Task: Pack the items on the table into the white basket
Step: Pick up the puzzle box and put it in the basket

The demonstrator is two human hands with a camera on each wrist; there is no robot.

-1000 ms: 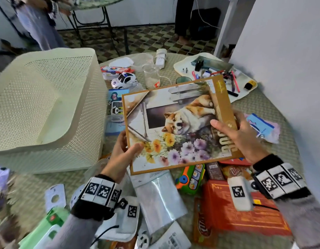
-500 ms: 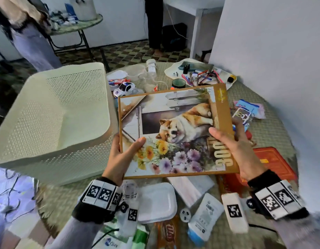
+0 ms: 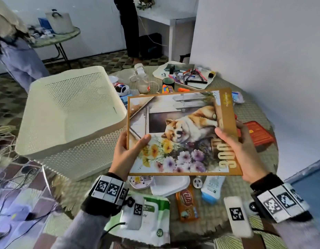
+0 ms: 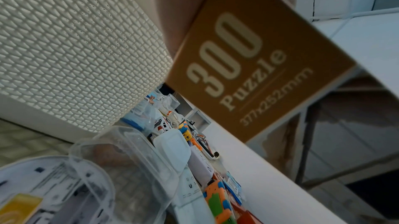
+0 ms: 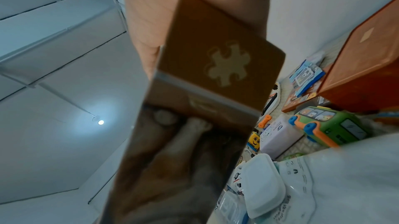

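I hold a flat brown puzzle box (image 3: 180,133) with a dog and flowers on its lid above the table. My left hand (image 3: 127,151) grips its left edge, thumb on the lid. My right hand (image 3: 238,150) grips its right side, thumb near the "300" print. The box's brown side with "300 Puzzle" (image 4: 248,67) fills the left wrist view, and its edge with a jigsaw mark (image 5: 218,67) shows in the right wrist view. The white basket (image 3: 69,112) stands just left of the box, empty as far as I see.
Under the box lie a white lidded container (image 3: 171,184), a wet-wipes pack (image 3: 150,218), an orange snack bag (image 3: 188,203), a white tube (image 3: 212,186) and an orange case (image 3: 258,133). A mug (image 3: 168,83), glass jug (image 3: 143,83) and tray of tools (image 3: 188,76) sit behind. People stand beyond.
Both hands have lifted the puzzle box higher and drawn it back toward me. The basket now lies close to its left edge.
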